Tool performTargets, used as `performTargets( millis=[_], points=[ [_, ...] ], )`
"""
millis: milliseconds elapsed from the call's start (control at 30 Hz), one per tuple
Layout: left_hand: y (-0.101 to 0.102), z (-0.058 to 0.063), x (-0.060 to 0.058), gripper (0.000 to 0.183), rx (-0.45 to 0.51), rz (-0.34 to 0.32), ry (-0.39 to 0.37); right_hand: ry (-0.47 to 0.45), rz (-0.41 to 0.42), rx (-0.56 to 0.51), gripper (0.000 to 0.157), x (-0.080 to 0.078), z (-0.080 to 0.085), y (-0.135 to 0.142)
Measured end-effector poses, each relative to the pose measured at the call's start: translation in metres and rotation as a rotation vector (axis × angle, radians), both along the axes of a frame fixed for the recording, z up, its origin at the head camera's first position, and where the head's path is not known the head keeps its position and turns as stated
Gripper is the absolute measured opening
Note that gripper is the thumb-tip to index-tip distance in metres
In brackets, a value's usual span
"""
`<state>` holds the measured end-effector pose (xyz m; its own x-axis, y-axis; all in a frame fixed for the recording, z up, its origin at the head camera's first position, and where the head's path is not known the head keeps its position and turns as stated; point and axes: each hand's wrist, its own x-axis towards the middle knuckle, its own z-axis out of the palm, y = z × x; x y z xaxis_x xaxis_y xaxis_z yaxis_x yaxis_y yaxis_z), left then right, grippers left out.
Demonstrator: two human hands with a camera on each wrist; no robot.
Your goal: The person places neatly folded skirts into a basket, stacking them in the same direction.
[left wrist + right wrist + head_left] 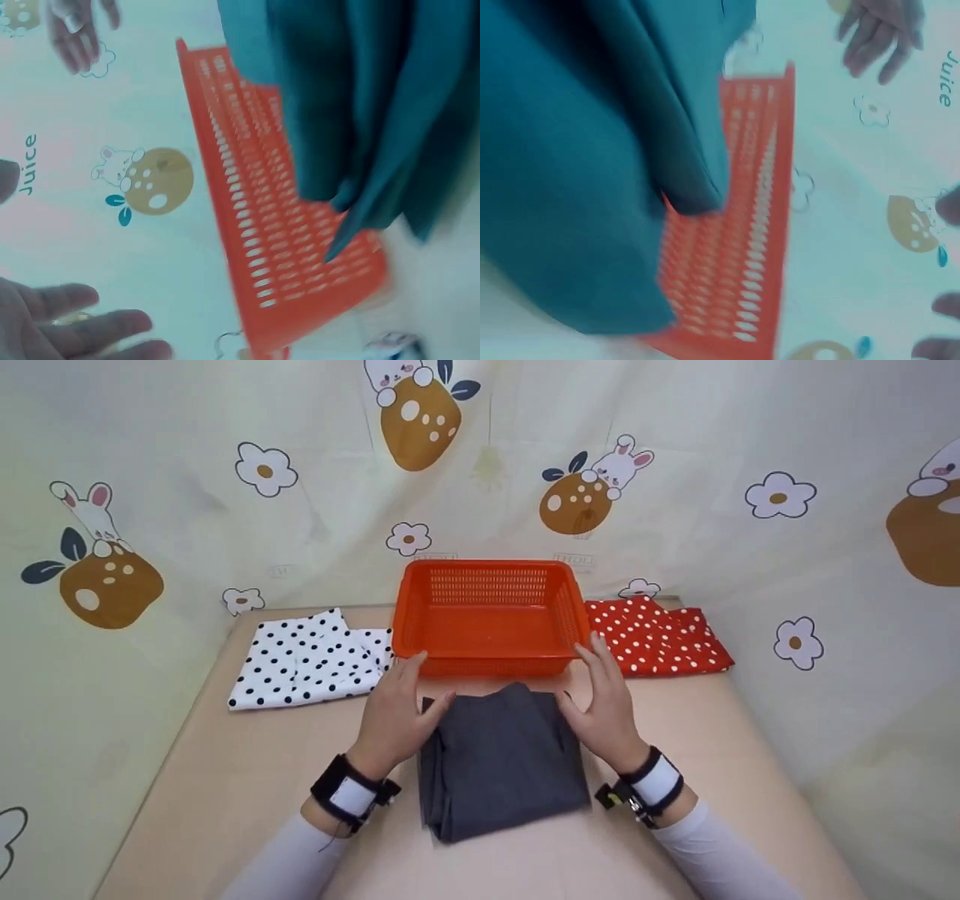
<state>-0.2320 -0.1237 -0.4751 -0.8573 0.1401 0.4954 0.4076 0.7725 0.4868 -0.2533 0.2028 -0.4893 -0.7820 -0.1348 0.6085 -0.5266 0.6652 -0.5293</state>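
A folded dark grey garment (506, 769) lies on the table in front of the basket; in both wrist views it looks teal. My left hand (397, 712) is over its far left corner, fingers straight and spread. On the opposite side my right hand (604, 709) is held much the same way, near the far right corner. Both palms face inward and grip nothing. In the left wrist view, straight fingers (97, 330) show well apart from the cloth (315, 97). The right wrist view also shows the garment (570, 172) beside the basket, away from the fingers.
An orange-red plastic basket (491, 667) with slotted sides stands behind the garment. To its left lies a folded white cloth with black dots (300, 664), to its right a red one with white dots (656, 641). Printed curtains (487, 502) enclose the table (262, 780).
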Motion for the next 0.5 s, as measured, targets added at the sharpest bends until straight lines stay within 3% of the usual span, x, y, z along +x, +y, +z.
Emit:
performTargets(
  millis=[100,333,400,500],
  points=[
    [-0.006,-0.010,0.014,0.073,0.125,-0.002,-0.126,-0.170,0.030,-0.156,0.068,0.014,-0.015,0.006],
    [-0.003,-0.035,0.043,0.069,0.473,-0.011,-0.538,-0.682,0.099,-0.556,0.063,0.037,-0.042,0.019],
    [-0.001,-0.040,0.047,0.066,0.562,-0.016,-0.610,-0.771,0.093,-0.632,0.060,0.040,-0.044,0.023],
    [-0.002,-0.044,0.050,0.068,0.641,-0.004,-0.657,-0.873,0.085,-0.712,0.057,0.041,-0.044,0.030]
  ],
)
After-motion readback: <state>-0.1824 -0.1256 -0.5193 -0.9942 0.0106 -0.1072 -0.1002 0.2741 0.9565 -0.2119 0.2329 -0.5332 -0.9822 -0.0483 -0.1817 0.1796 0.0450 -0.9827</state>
